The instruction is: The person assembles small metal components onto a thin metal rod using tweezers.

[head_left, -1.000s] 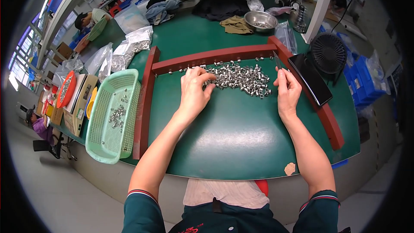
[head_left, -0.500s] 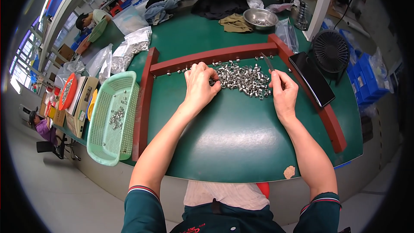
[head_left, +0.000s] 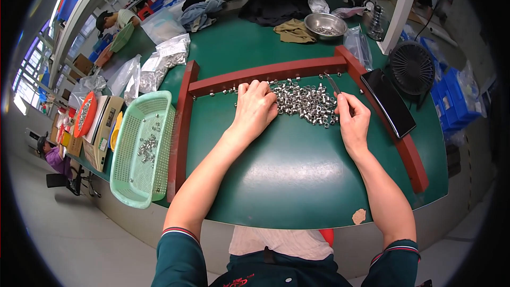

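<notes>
While the left hand [head_left: 256, 107] bends over the near-left edge of a loose heap of small, shiny, silver-coloured metal rings [head_left: 305, 103], its fingers are curled down and its tips are hidden, so I cannot tell whether it pinches one. At the heap's right edge, the right hand [head_left: 355, 121] pinches a slim, pointed, grey metal tool [head_left: 332, 84] between thumb and forefinger; the tool slants up and leftward, its point near the heap's far-right side. Whether that point touches a ring I cannot tell.

The heap lies on a glossy dark-green tabletop [head_left: 281, 180], inside a dark-red, three-sided frame of straight bars [head_left: 265, 73] whose open side faces the person. A few rings sit apart from the heap, along the back bar.

Just left of the frame stands a long, pale-green, perforated plastic basket [head_left: 129, 195] with a small cluster of metal pieces [head_left: 148, 149] on its bottom. On the right bar rests a black, glossy, rectangular phone [head_left: 389, 103], and beside it stands a round black fan [head_left: 411, 66]. Beyond the back bar, a round, shiny steel bowl [head_left: 322, 19] holding small metal pieces is next to a crumpled olive-brown cloth [head_left: 295, 31].
</notes>
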The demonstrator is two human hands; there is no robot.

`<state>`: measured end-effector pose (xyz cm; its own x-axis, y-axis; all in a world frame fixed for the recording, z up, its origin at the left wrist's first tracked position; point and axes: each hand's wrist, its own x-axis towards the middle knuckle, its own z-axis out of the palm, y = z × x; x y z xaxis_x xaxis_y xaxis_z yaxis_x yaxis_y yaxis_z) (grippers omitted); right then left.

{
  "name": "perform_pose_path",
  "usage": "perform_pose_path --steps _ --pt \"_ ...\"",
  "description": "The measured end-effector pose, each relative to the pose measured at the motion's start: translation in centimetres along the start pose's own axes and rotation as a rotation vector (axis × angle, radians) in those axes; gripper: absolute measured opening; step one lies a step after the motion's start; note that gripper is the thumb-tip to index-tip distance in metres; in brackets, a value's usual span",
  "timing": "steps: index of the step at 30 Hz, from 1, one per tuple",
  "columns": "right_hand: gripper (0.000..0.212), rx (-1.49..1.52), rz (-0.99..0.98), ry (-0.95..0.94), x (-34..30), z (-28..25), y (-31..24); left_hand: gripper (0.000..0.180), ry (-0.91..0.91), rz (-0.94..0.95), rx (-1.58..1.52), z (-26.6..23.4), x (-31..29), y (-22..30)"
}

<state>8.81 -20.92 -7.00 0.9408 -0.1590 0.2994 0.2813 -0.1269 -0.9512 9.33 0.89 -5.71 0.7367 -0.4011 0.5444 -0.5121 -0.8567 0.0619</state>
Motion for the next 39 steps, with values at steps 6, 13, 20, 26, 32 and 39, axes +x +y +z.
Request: perform_pose_path --steps 6,13,20,26,32,39 --pt "0.021 -0.02 0.029 -0.018 0.0 0.0 -0.1 0.01 0.023 -0.025 -0.082 0.2 0.1 -0.5" --pt "0.018 -0.005 -0.005 0.006 0.1 0.2 0.3 0.01 -0.059 -0.112 -0.194 0.0 0.9 0.2" --pt "0.018 -0.007 -0.007 -0.002 0.1 0.3 0.3 0.01 -0.084 -0.164 -0.285 -1.1 1.8 0.5" --pt "0.017 -0.016 -0.028 0.011 0.1 -0.1 0.7 0.009 -0.014 -0.894 -1.503 -4.5 -0.3 1.3" --pt "0.017 -0.046 -0.054 0.002 0.0 0.1 0.4 0.018 -0.011 -1.048 -1.951 -3.9 -3.7 1.4" --pt "0.016 -0.081 -0.04 -0.046 -0.3 0.1 0.1 0.026 0.024 -1.094 -2.069 -3.6 -4.0 1.3"
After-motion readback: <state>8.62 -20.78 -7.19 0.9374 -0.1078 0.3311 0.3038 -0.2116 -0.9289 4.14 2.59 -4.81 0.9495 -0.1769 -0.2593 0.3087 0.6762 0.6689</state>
